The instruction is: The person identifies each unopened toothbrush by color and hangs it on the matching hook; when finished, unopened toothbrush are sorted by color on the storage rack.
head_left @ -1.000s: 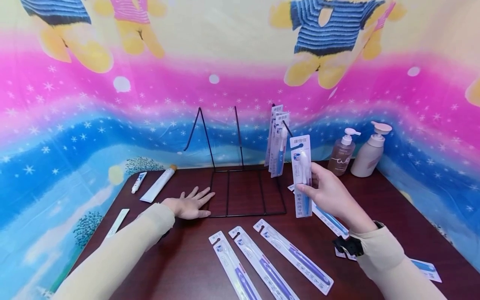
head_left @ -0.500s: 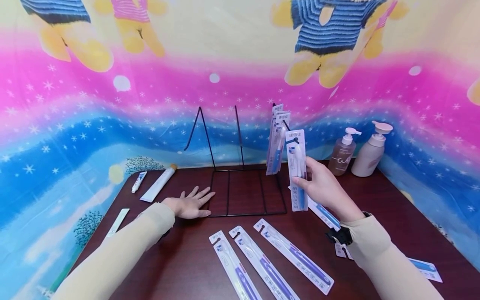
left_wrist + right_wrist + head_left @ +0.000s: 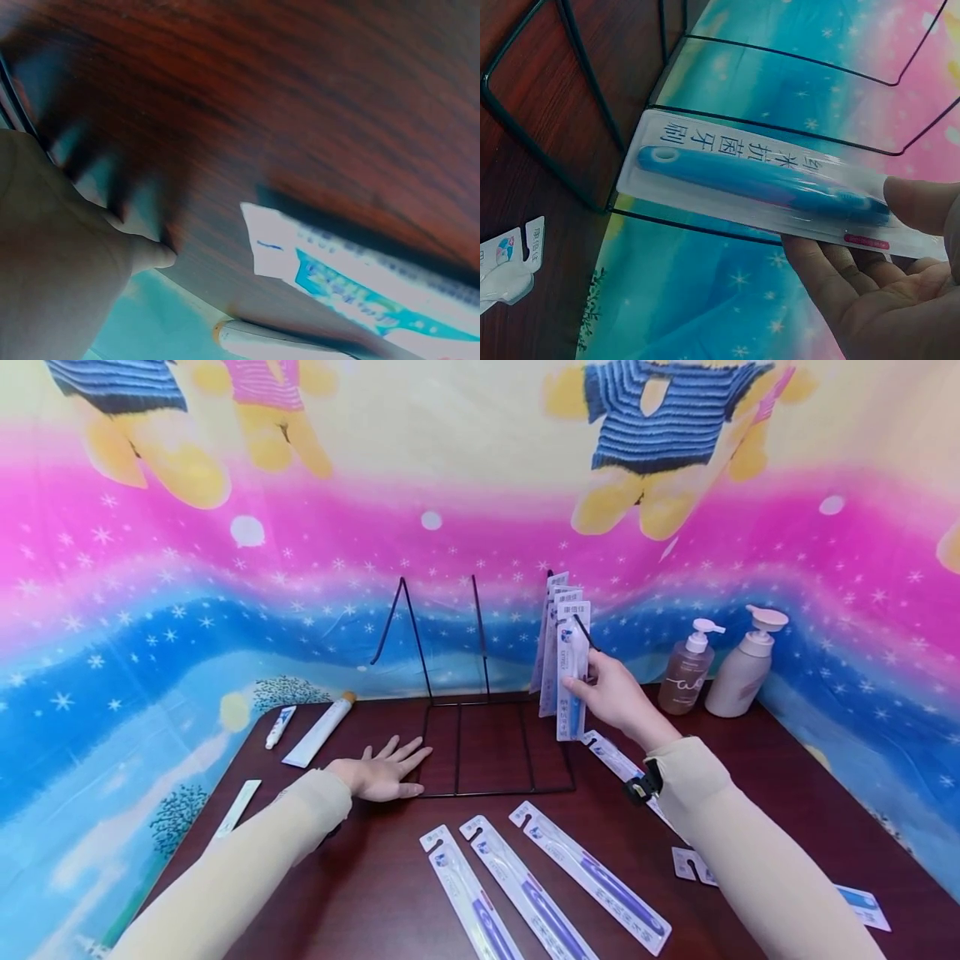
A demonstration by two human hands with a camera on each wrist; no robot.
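Note:
My right hand (image 3: 618, 693) pinches a packaged blue toothbrush (image 3: 570, 714) between thumb and fingers. The pack stands upright at the right hook of a black wire rack (image 3: 495, 792), its top slot around or right beside the hook wire. Behind it hang several more toothbrush packs (image 3: 548, 672) on the same hook. In the right wrist view the thumb lies over the pack's clear front (image 3: 757, 180), fingers behind. My left hand (image 3: 382, 774) rests on the table with spread fingers, touching or very near the rack's front left base corner.
Several purple toothbrush packs (image 3: 592, 877) lie in front of the rack. Further blue packs (image 3: 615, 758) lie under and beside the right forearm. Two pump bottles (image 3: 684, 677) stand at back right. Tubes (image 3: 318, 731) lie at the left. A printed cloth hangs behind the table.
My right hand has moved left and away from me with the blue toothbrush pack, bringing its top slot from in front of the hook to the hook. The left hand has stayed in place.

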